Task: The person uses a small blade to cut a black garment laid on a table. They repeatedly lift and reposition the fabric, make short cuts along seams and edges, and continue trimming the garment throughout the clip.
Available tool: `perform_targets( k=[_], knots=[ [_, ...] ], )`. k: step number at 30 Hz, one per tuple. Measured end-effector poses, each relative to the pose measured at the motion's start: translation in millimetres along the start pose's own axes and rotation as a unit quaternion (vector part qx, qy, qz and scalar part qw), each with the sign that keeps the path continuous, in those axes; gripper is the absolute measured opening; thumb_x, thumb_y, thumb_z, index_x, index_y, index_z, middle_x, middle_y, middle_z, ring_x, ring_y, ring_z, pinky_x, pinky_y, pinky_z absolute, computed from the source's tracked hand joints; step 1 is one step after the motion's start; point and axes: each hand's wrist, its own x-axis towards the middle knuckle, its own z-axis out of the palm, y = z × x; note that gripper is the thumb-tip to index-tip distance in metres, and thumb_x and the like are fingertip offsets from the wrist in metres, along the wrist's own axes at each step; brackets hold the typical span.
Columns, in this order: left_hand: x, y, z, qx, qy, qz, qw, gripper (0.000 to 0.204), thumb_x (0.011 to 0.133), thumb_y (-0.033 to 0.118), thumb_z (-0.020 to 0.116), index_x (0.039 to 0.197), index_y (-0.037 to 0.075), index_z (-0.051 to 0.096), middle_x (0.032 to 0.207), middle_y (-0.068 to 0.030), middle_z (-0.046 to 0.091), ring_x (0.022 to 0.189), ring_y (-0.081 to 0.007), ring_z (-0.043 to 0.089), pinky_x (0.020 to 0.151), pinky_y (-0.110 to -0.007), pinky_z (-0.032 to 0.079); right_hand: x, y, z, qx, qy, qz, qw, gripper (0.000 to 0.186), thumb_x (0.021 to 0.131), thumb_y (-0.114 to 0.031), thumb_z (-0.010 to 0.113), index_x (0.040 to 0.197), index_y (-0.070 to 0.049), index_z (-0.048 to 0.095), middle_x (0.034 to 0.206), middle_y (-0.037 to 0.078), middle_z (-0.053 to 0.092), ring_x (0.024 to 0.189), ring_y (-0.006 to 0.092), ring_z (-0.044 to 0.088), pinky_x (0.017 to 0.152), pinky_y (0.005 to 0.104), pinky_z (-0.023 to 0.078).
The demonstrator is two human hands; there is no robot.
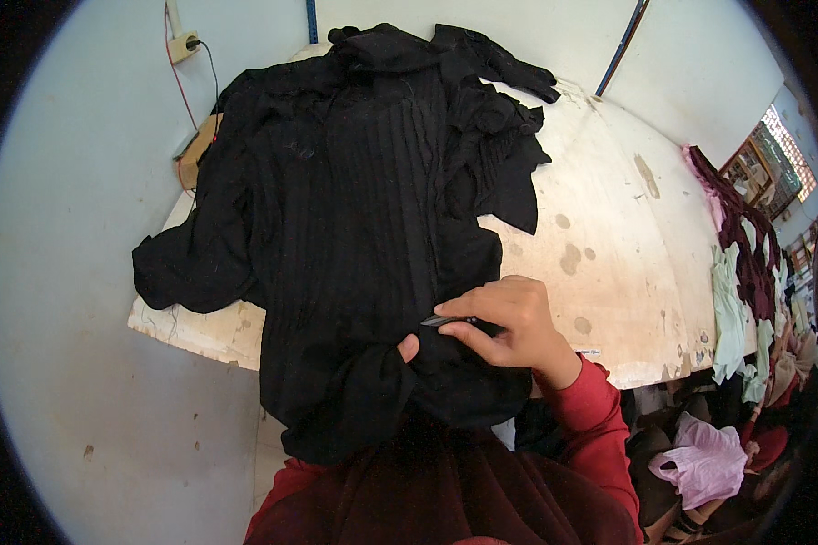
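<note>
A black garment with long pleats (336,200) lies spread over a pale wooden table (636,263), its lower part draped over the front edge. My right hand (495,318) pinches a small dark pointed tool (441,322), apparently thread snips, its tip resting at the cloth right of the pleats. My left hand (407,348) is mostly hidden under the garment; its thumb shows on top, gripping the cloth just left of and below the tool.
A socket (184,48) with cords hangs on the left wall above a brown wooden item (194,163). Maroon (750,254) and pale green (729,309) garments lie at the table's right end. Beyond it, lower right, is a co-worker's arm beside pink cloth (700,459).
</note>
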Motion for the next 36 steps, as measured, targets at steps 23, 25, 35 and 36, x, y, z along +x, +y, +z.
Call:
perform_targets(
  k=[23, 25, 35, 36],
  knots=[
    [1.9, 1.2, 7.3, -0.001, -0.008, -0.011, 1.000, 0.028, 0.099, 0.027, 0.055, 0.107, 0.002, 0.061, 0.103, -0.0086, 0.062, 0.098, -0.0148, 0.058, 0.083, -0.029, 0.048, -20.0, -3.5, 9.9, 0.126, 0.021, 0.186, 0.974, 0.035, 0.076, -0.010, 0.081, 0.108, -0.002, 0.066, 0.088, 0.005, 0.069, 0.077, 0.0124, 0.064, 0.072, 0.0242, 0.048],
    [2.7, 0.3, 8.7, -0.003, -0.012, -0.013, 1.000, 0.028, 0.099, 0.028, 0.055, 0.107, 0.002, 0.061, 0.103, -0.0087, 0.062, 0.099, -0.0150, 0.058, 0.083, -0.029, 0.048, -18.7, -6.6, 9.2, 0.131, 0.043, 0.144, 0.980, 0.030, 0.077, -0.015, 0.080, 0.102, -0.004, 0.070, 0.083, 0.008, 0.070, 0.069, 0.0170, 0.066, 0.064, 0.0263, 0.050],
    [2.5, 1.3, 18.1, -0.007, -0.029, -0.027, 0.999, 0.029, 0.100, 0.028, 0.054, 0.110, 0.001, 0.059, 0.106, -0.0094, 0.061, 0.101, -0.0157, 0.058, 0.085, -0.030, 0.048, -8.3, -6.1, 3.4, -0.039, 0.041, 0.012, 0.998, 0.018, 0.077, -0.024, 0.078, 0.090, -0.012, 0.073, 0.073, 0.003, 0.070, 0.058, 0.0190, 0.065, 0.052, 0.0299, 0.047],
    [2.8, 1.5, 19.4, -0.009, -0.031, -0.028, 0.999, 0.029, 0.100, 0.028, 0.053, 0.110, 0.001, 0.059, 0.106, -0.0095, 0.061, 0.101, -0.0158, 0.058, 0.085, -0.030, 0.048, -8.0, -5.9, 2.7, -0.040, 0.040, 0.013, 0.998, 0.018, 0.077, -0.024, 0.079, 0.090, -0.012, 0.073, 0.073, 0.003, 0.070, 0.058, 0.0190, 0.065, 0.052, 0.0299, 0.047]
  ],
)
